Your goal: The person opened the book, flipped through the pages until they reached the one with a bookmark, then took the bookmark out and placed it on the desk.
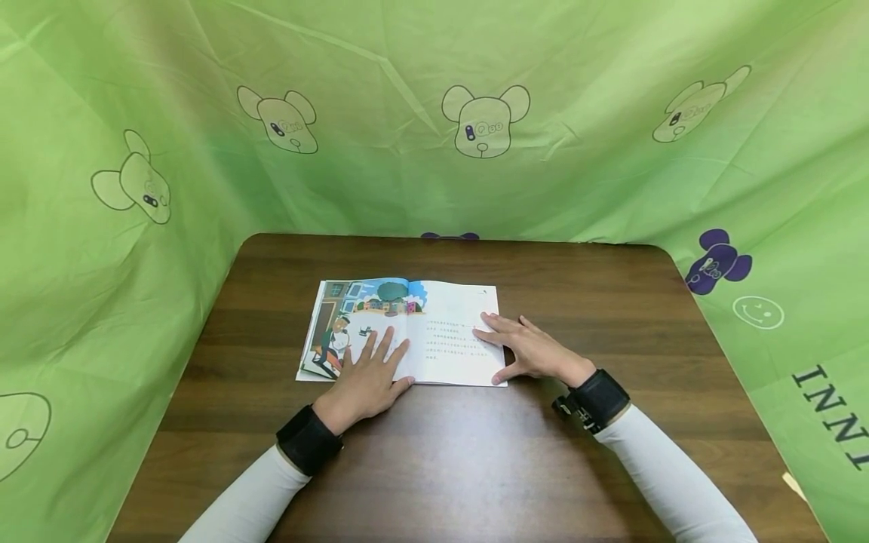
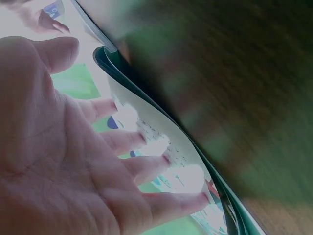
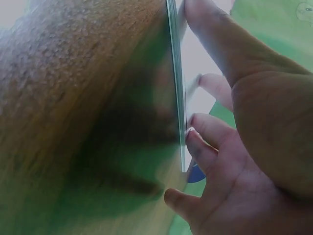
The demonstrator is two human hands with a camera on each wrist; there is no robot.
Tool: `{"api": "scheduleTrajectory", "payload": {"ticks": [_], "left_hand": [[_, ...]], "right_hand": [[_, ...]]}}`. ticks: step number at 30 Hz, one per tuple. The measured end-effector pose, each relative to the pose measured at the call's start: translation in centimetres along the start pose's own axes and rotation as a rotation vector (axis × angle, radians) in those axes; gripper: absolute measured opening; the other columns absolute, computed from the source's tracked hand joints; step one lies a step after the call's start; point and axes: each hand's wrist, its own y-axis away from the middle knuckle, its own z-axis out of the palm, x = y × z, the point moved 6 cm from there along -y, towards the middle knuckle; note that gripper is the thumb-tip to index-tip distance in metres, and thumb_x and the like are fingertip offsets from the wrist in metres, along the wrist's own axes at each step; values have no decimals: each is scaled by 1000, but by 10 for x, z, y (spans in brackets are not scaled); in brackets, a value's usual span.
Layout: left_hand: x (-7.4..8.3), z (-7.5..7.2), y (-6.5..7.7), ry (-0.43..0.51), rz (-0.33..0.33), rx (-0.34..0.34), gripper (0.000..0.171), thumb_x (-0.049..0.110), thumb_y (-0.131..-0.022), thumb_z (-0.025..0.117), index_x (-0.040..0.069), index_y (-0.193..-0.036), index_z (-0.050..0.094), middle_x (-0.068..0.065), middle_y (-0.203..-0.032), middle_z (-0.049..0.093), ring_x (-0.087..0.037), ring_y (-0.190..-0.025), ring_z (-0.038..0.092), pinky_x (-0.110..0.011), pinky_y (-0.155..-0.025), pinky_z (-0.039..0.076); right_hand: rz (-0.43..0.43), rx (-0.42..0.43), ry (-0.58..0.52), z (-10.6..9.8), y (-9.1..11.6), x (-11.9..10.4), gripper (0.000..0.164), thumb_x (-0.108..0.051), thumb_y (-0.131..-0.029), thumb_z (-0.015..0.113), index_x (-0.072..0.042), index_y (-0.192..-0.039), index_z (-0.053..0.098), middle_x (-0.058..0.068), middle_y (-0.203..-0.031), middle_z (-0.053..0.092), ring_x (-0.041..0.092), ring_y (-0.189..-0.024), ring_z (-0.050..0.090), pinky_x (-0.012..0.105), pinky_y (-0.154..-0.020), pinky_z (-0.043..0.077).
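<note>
An illustrated book (image 1: 451, 309) lies spread on the table, a colourful picture across its left page and lines of print on the right one. My left hand (image 1: 370, 385) rests on the lower part of the left page, fingers spread and straight. In the left wrist view the fingertips of that left hand (image 2: 73, 161) touch the page, which curves up near the fold. At the right edge of the book, my right hand (image 1: 532, 348) has its fingers loosely extended over the page margin. The right wrist view shows the right hand (image 3: 230, 161) with fingertips along the book's edge (image 3: 177, 83).
The brown wooden table (image 1: 434, 467) surrounds the book on all sides. A green cloth (image 1: 380, 181) with bear-head prints hangs behind the table and down both sides. Black bands (image 1: 308, 440) circle both wrists.
</note>
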Motion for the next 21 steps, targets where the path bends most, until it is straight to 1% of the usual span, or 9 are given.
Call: {"api": "scheduleTrajectory", "payload": {"ticks": [6, 10, 17, 21], "left_hand": [[2, 0, 0, -8, -5, 1, 74, 60, -95, 41, 24, -159, 26, -11, -166, 10, -38, -150, 8, -74, -107, 15], [3, 0, -1, -5, -11, 8, 75, 60, -95, 42, 22, -158, 28, -12, -166, 11, -40, -149, 9, -75, -105, 17], [5, 4, -5, -6, -31, -11, 80, 64, -94, 41, 20, -158, 27, -14, -165, 10, -44, -148, 8, -76, -103, 19], [5, 5, -6, -1, -28, -12, 80, 63, -93, 43, 19, -158, 27, -15, -165, 9, -44, -148, 7, -77, -102, 18]], "right_hand": [[-14, 28, 6, 0, -1, 1, 94, -56, -67, 77, -14, -147, 49, 18, -159, 31, 34, -144, 30, 71, -106, 21], [-16, 47, 3, -1, -1, 1, 91, -53, -68, 78, -13, -145, 52, 19, -157, 34, 35, -143, 32, 72, -106, 21], [-18, 3, -16, -1, 1, -1, 104, -58, -61, 80, -12, -148, 48, 19, -160, 27, 35, -146, 26, 73, -106, 18], [-20, 4, -23, -1, 2, -1, 102, -59, -61, 79, -14, -148, 48, 19, -160, 26, 36, -146, 26, 74, -106, 18]]}}
